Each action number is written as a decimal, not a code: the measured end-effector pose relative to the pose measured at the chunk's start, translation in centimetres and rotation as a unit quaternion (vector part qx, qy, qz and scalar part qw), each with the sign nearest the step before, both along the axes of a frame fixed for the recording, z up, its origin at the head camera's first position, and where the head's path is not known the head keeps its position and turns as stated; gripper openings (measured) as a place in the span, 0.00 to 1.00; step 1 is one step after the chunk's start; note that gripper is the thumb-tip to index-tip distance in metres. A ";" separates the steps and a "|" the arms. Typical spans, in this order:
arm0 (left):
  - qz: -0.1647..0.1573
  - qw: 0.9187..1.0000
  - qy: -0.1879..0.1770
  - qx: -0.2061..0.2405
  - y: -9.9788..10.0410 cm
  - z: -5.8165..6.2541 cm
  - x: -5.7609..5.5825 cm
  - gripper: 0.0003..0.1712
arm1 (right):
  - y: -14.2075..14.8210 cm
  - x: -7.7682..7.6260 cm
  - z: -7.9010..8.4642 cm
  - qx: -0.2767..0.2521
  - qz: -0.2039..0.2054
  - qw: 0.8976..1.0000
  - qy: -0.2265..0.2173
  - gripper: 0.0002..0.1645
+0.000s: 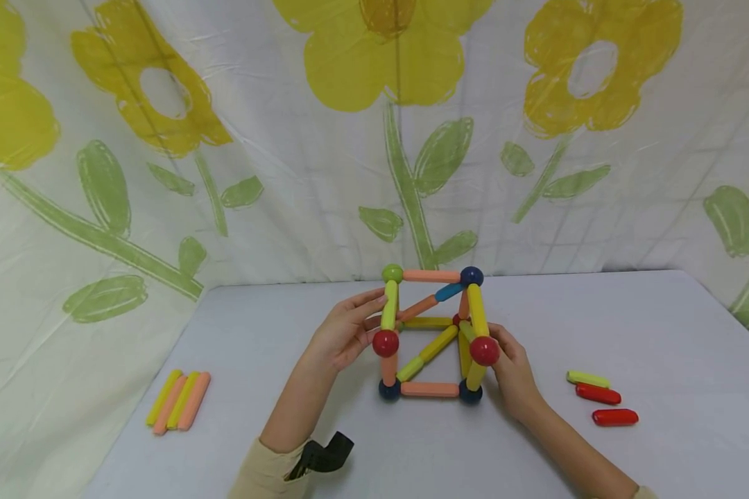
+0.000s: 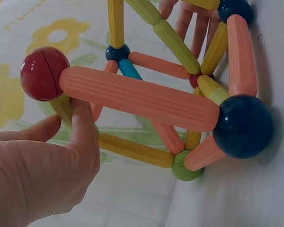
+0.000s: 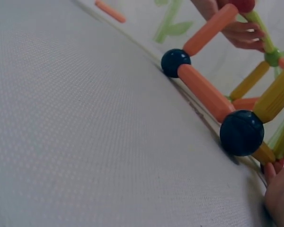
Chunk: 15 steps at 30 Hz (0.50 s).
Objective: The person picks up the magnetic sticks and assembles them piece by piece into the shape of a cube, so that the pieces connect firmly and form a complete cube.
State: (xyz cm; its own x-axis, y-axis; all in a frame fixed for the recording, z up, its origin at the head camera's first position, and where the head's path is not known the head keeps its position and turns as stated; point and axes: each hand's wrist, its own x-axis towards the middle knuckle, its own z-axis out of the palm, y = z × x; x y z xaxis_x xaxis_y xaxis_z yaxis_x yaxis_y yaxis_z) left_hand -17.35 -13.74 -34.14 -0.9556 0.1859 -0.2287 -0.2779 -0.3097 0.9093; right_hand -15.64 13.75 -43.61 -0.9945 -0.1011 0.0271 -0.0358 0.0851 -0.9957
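A box-shaped frame of coloured rods and balls stands on the table. On its upper left side, my left hand pinches a light green rod between a green ball and a red ball. My right hand is at the right side, beside another red ball and a yellow rod; its fingers look straight in the left wrist view, partly behind the rods. Dark blue balls form lower corners, joined by a salmon rod. Diagonal rods cross inside.
Yellow and salmon rods lie side by side on the table's left. To the right are a light green rod and two red rods. A flower-printed cloth hangs behind the white table.
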 end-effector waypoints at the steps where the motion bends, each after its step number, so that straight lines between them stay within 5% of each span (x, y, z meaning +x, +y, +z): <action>1: 0.001 1.000 0.001 -0.001 0.0 0.0 0.0 0.26 | 0.0 0.0 0.0 0.001 0.000 1.000 -0.001 0.27; 15: 0.008 1.000 -0.004 -0.001 -0.4 -0.2 0.4 0.25 | 0.3 -0.1 0.4 -0.005 0.009 1.000 -0.015 0.27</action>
